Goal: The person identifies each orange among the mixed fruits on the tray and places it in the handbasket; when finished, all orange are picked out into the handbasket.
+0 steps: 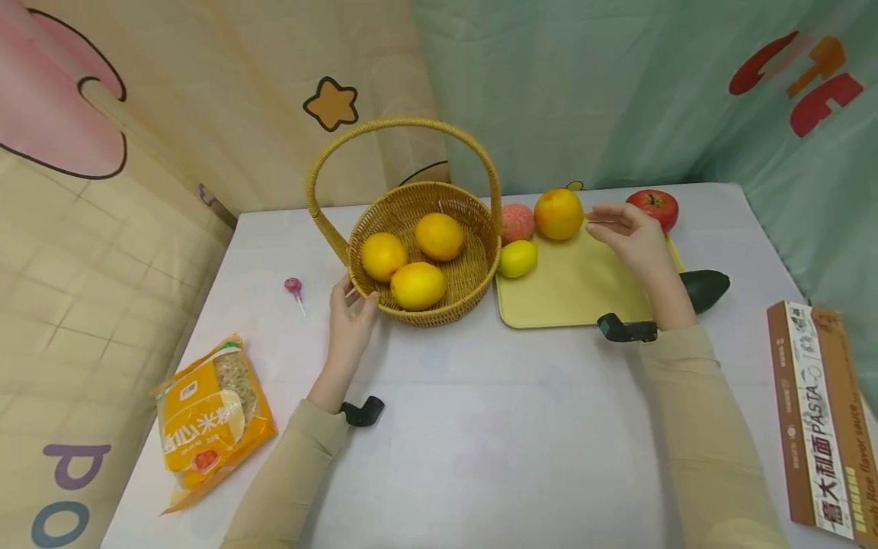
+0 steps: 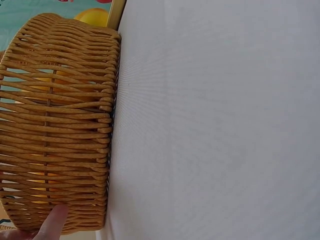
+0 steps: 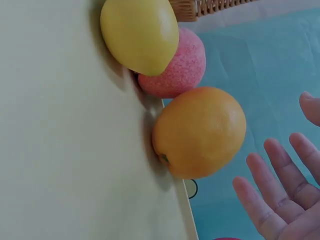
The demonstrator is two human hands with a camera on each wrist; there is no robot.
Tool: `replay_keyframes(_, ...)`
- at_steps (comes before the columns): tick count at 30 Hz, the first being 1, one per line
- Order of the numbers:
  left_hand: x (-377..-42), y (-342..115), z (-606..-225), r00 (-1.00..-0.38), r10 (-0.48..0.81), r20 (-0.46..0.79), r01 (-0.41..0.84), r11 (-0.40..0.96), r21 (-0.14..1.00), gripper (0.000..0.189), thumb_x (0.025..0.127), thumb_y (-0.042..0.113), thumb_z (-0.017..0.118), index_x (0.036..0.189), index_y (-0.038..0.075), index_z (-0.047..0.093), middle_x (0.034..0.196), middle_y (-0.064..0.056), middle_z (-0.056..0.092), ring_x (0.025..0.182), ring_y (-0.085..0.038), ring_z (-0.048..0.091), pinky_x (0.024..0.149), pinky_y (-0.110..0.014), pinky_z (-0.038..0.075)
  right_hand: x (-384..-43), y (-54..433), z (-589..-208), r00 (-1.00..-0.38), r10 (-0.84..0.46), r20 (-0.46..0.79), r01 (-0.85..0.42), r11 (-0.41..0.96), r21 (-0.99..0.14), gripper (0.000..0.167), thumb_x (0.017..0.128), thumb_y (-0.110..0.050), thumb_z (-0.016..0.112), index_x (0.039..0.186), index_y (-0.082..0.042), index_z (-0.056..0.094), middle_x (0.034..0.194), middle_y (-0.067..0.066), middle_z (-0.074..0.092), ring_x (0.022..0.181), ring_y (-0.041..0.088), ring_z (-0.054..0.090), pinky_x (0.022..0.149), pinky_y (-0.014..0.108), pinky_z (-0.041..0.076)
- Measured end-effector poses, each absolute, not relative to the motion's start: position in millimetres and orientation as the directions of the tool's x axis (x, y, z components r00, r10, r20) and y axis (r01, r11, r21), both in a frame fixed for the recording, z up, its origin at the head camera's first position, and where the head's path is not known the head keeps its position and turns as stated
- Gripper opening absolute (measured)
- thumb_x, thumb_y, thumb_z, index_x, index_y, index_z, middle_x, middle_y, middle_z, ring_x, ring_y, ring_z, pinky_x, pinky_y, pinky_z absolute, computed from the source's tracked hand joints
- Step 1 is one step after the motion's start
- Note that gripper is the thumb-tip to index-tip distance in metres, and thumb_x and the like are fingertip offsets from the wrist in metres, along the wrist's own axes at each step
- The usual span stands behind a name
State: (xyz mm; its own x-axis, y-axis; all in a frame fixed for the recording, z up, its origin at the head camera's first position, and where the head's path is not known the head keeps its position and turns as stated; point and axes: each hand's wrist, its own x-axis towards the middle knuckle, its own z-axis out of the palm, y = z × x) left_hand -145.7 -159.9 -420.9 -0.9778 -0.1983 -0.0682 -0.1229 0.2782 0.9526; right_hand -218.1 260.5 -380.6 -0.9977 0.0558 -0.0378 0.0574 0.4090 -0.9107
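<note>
My left hand (image 1: 351, 316) rests against the outer left side of a wicker basket (image 1: 439, 314) with a tall handle. In the left wrist view its thumb (image 2: 54, 220) touches the woven wall (image 2: 60, 130). Three yellow-orange fruits (image 1: 418, 286) lie inside the basket. My right hand (image 1: 631, 240) hovers over the far right of a yellow tray (image 1: 562, 305), holding nothing. Its fingers are spread beside an orange (image 1: 559, 214), with a gap showing in the right wrist view. Next to the orange sit a pink round fruit (image 3: 177, 67) and a lemon (image 1: 518, 258).
A red apple (image 1: 655, 207) stands behind the right hand, and a dark green vegetable (image 1: 706, 290) lies by the tray's right side. At left are a lollipop (image 1: 293, 286) and an orange food bag (image 1: 213, 419). A pasta box (image 1: 819, 419) lies at the right edge.
</note>
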Motion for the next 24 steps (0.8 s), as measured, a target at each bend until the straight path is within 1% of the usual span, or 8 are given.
replay_keyframes(2,-145,-161,-421,-0.977,-0.202,-0.071,-0.125,0.267,0.955,0.065,0.099,0.017,0.055,0.153,0.003,0.022,0.154,-0.017,0.03,0.138,-0.032,0.035,0.109,-0.045,0.046,-224,261,-380,-0.996,0.069,-0.058,0.082,0.413,-0.907,0.058,0.089,-0.042,0.069,0.137,-0.013,0.054,0.125,-0.005,0.064,0.104,-0.002,0.058,0.099,0.014,0.048)
replay_keyframes(4,-145,-162,-421,-0.976,-0.204,-0.073,-0.124,0.254,0.959,0.065,0.099,0.017,0.055,0.154,0.004,0.021,0.154,-0.016,0.03,0.138,-0.031,0.034,0.109,-0.045,0.046,-231,259,-378,-0.994,0.072,-0.084,0.106,0.42,-0.901,0.063,0.089,-0.046,0.069,0.14,-0.014,0.052,0.134,0.001,0.059,0.115,0.007,0.057,0.108,0.025,0.045)
replay_keyframes(6,-144,-163,-421,-0.976,-0.205,-0.075,-0.126,0.245,0.961,0.065,0.099,0.017,0.055,0.154,0.005,0.021,0.154,-0.016,0.03,0.138,-0.031,0.034,0.109,-0.045,0.046,-239,257,-378,-0.993,0.059,-0.107,0.122,0.437,-0.891,0.069,0.089,-0.048,0.067,0.145,-0.014,0.047,0.144,0.007,0.051,0.128,0.017,0.051,0.114,0.037,0.041)
replay_keyframes(9,-145,-162,-422,-0.976,-0.204,-0.077,-0.127,0.243,0.962,0.066,0.099,0.017,0.055,0.154,0.005,0.021,0.154,-0.016,0.03,0.138,-0.031,0.034,0.109,-0.044,0.047,-251,253,-380,-0.988,0.037,-0.152,0.152,0.461,-0.874,0.076,0.09,-0.049,0.066,0.151,-0.014,0.037,0.154,0.012,0.039,0.14,0.03,0.039,0.118,0.046,0.035)
replay_keyframes(11,-145,-162,-422,-0.976,-0.203,-0.078,-0.129,0.25,0.96,0.066,0.099,0.017,0.055,0.154,0.004,0.021,0.154,-0.016,0.03,0.138,-0.031,0.034,0.109,-0.044,0.047,-260,250,-383,-0.983,0.013,-0.183,0.165,0.493,-0.854,0.084,0.09,-0.05,0.066,0.155,-0.012,0.027,0.158,0.014,0.031,0.144,0.035,0.033,0.119,0.049,0.032)
replay_keyframes(15,-144,-160,-421,-0.977,-0.205,-0.063,-0.117,0.266,0.957,0.066,0.099,0.016,0.056,0.154,0.003,0.022,0.154,-0.016,0.03,0.137,-0.032,0.036,0.109,-0.045,0.046,-271,245,-389,-0.975,-0.009,-0.223,0.182,0.542,-0.82,0.096,0.089,-0.054,0.065,0.158,-0.011,0.015,0.162,0.015,0.022,0.146,0.038,0.027,0.12,0.053,0.028)
replay_keyframes(20,-145,-160,-421,-0.977,-0.206,-0.053,-0.11,0.273,0.956,0.066,0.098,0.016,0.056,0.153,0.002,0.022,0.153,-0.018,0.03,0.137,-0.033,0.036,0.109,-0.046,0.046,-277,241,-395,-0.975,-0.027,-0.219,0.166,0.564,-0.809,0.098,0.089,-0.052,0.067,0.158,-0.009,0.013,0.163,0.015,0.018,0.145,0.039,0.026,0.122,0.054,0.023)
replay_keyframes(24,-145,-160,-421,-0.977,-0.203,-0.06,-0.115,0.272,0.955,0.066,0.099,0.016,0.056,0.153,0.003,0.022,0.154,-0.018,0.03,0.137,-0.033,0.036,0.108,-0.046,0.047,-279,237,-398,-0.975,-0.03,-0.222,0.165,0.574,-0.802,0.1,0.088,-0.05,0.068,0.158,-0.007,0.011,0.163,0.018,0.016,0.146,0.041,0.023,0.123,0.055,0.019)
